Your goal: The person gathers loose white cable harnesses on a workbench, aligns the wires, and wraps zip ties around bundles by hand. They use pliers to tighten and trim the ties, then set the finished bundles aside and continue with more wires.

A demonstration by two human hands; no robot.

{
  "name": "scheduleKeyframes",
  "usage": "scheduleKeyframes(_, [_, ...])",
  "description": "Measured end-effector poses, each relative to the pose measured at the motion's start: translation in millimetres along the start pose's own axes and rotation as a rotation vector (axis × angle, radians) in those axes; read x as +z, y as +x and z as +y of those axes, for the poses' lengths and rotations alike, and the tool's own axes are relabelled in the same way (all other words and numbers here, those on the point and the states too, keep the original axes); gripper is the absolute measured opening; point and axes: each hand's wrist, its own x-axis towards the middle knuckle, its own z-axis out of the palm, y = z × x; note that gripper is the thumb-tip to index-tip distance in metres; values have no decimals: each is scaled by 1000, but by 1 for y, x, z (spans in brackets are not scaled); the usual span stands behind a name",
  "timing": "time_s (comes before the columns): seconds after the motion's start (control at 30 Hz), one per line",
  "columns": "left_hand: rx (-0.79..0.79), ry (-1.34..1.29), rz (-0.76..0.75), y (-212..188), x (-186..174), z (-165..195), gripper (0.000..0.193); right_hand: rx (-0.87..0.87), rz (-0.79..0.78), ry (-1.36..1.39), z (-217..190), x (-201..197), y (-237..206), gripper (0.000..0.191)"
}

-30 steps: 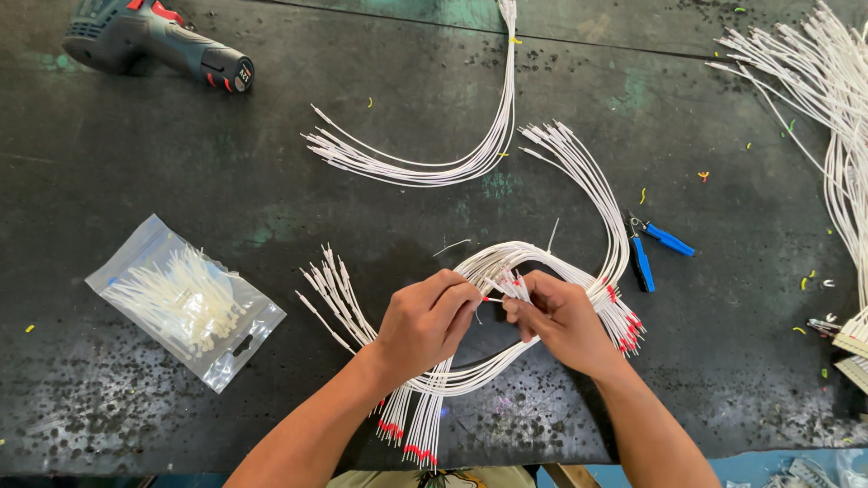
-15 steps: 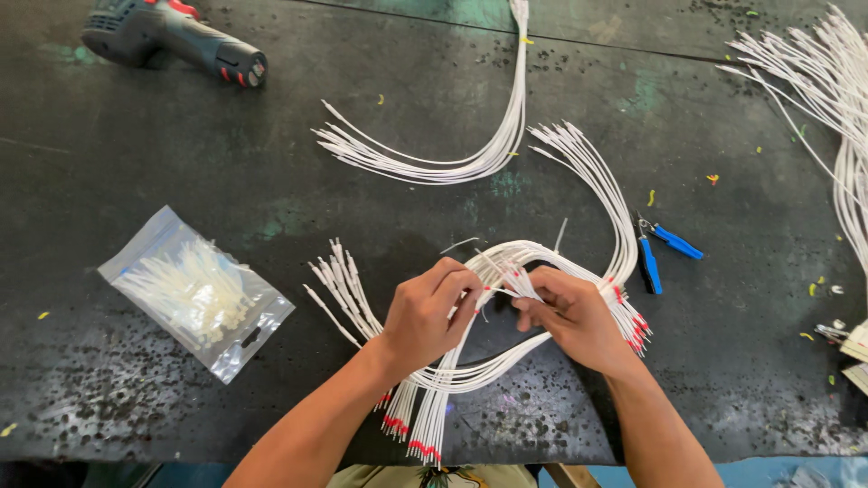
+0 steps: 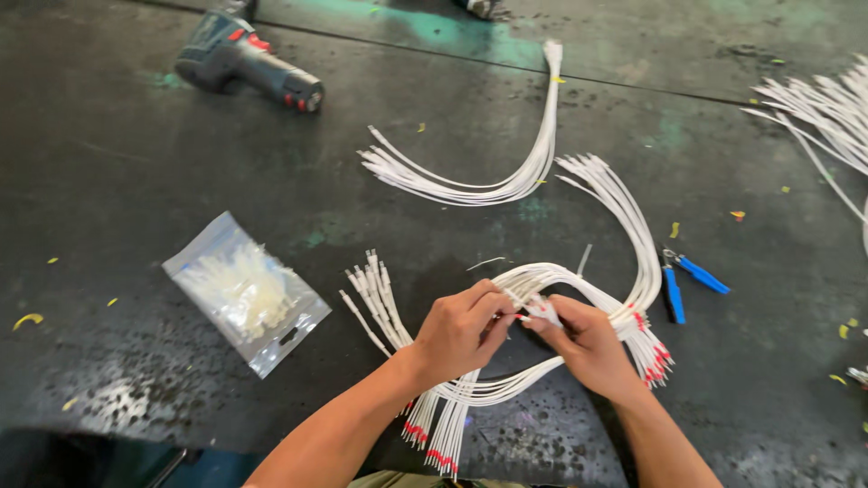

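Left hand and right hand both pinch the white wire bundle at table centre. The bundle arcs from 12 o'clock of the grip toward 7 o'clock; hands equally near.

Bundle of thin white wires, curved in a loop, red-tipped ends at near side, lying on dark table, pinched at the top by both hands
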Motion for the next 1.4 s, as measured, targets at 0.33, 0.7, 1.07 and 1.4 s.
scheduleKeyframes(0.33, [-24, -32, -37, 7, 7, 6, 16, 56, 87, 87, 5, 2, -4, 15])
scheduleKeyframes(0.7, [-22, -17, -34, 7, 15, 11, 18, 100, 42, 193, 14, -2, -8, 14])
scheduleKeyframes(1.07, [30, -17, -42, 13, 12, 16, 17, -4, 28, 52, 1, -4, -5, 11])
scheduleKeyframes(1.4, [591, 280, -223, 56, 93, 92, 29, -358, 113, -550, 9, 3, -13, 19])
